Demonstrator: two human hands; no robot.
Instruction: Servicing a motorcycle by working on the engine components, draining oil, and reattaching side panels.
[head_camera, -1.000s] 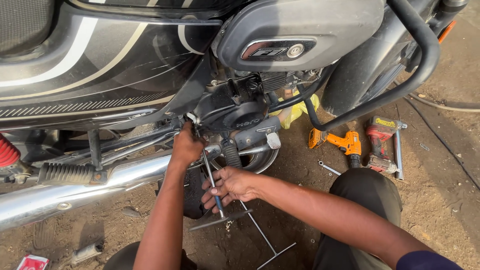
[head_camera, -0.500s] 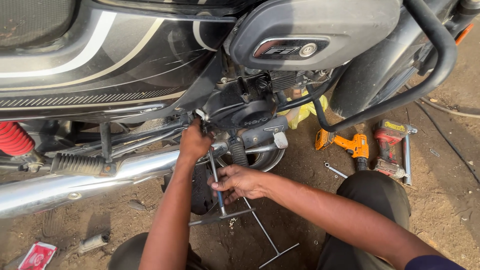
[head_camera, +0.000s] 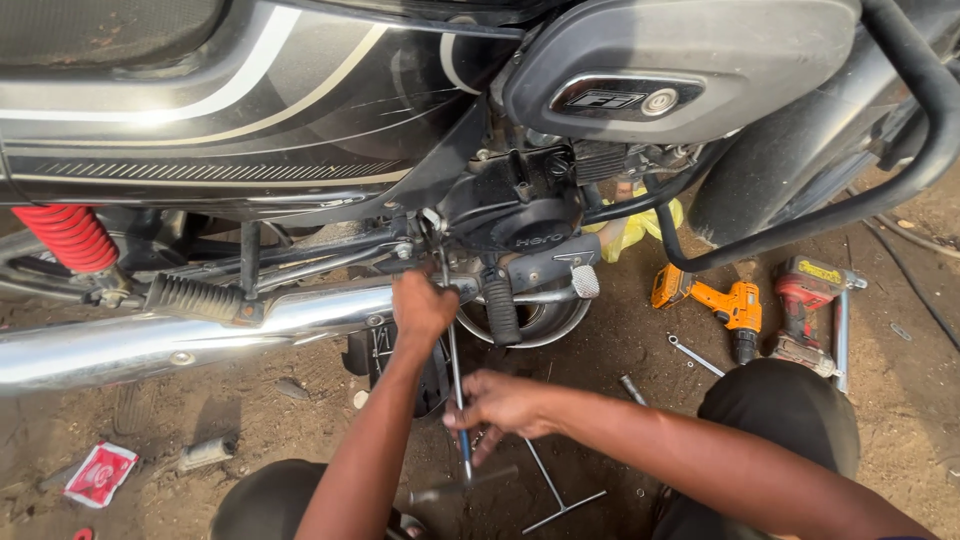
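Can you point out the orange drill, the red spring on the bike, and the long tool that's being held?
orange drill (head_camera: 722, 300), head view, on its orange body.
red spring (head_camera: 70, 237), head view, mid-coil.
long tool (head_camera: 456, 375), head view, on its thin shaft above the right hand (head_camera: 503, 403).

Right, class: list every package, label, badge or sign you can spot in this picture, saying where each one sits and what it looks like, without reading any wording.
Sachet: on the dirt at lower left, flat, red and white.
Badge: on the grey side cover at upper right, long silver-framed plate with a round stud.
Raised mark: on the black engine cover, small pale lettering.
Yellow label: on the red tool at right, small rectangle.
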